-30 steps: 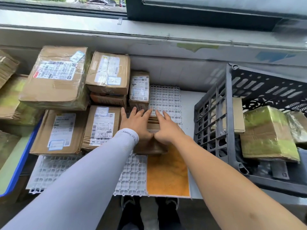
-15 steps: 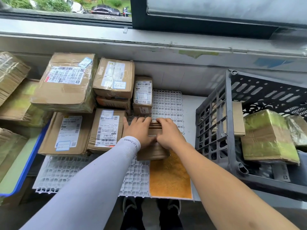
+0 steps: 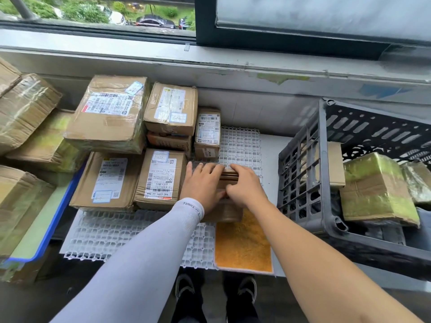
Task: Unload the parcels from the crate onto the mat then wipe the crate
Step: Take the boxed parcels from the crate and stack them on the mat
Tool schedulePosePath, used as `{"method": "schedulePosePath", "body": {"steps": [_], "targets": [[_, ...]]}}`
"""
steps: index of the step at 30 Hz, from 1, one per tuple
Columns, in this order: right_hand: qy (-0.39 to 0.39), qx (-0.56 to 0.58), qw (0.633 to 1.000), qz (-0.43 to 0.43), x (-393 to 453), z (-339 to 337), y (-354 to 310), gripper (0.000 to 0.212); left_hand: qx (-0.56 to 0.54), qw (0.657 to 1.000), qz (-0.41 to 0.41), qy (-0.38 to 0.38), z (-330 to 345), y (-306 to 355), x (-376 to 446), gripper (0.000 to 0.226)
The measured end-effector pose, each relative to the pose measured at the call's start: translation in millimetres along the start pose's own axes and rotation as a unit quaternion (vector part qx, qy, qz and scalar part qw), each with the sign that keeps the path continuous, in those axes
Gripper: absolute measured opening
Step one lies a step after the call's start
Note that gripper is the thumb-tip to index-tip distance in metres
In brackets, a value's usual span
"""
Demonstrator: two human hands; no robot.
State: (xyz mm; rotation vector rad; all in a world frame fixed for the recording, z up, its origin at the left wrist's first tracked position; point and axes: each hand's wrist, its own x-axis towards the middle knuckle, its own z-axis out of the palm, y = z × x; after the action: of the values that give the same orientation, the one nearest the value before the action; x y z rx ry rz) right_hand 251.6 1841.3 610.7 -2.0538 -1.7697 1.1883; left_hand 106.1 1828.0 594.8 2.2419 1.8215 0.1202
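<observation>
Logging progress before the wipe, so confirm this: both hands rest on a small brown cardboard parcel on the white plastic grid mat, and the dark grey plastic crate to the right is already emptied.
Not emptied. The head view shows the dark grey plastic crate still holding parcels, including a green-taped cardboard parcel. The rest stands: left hand and right hand rest on the small brown cardboard parcel on the white plastic grid mat.

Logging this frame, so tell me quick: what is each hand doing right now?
Left hand: open, fingers flat on the small brown cardboard parcel on the white plastic grid mat.
Right hand: fingers curled over the same parcel's far edge.
</observation>
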Motion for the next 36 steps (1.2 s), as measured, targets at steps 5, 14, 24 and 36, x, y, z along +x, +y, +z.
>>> {"method": "schedulePosePath", "body": {"steps": [5, 14, 24, 36], "targets": [[0.057, -0.007, 0.995, -0.08, -8.9, -11.4, -6.0, 0.049, 0.016, 0.997, 0.024, 0.068, -9.5, 2.7, 3.2, 0.069], [0.067, -0.162, 0.975, -0.139, -24.4, -1.4, 4.5, 0.052, 0.066, 0.996, 0.026, 0.052, 0.7, 10.2, -17.0, 0.086], [0.089, -0.224, 0.962, -0.126, -26.1, -10.5, 22.2, 0.043, 0.096, 0.995, 0.017, -0.006, -11.6, 14.2, -4.4, 0.102], [0.098, -0.2, 0.961, -0.167, -31.3, -15.7, 25.8, 0.071, 0.079, 0.995, 0.033, -0.042, -24.0, 15.3, 15.5, 0.103]]}}
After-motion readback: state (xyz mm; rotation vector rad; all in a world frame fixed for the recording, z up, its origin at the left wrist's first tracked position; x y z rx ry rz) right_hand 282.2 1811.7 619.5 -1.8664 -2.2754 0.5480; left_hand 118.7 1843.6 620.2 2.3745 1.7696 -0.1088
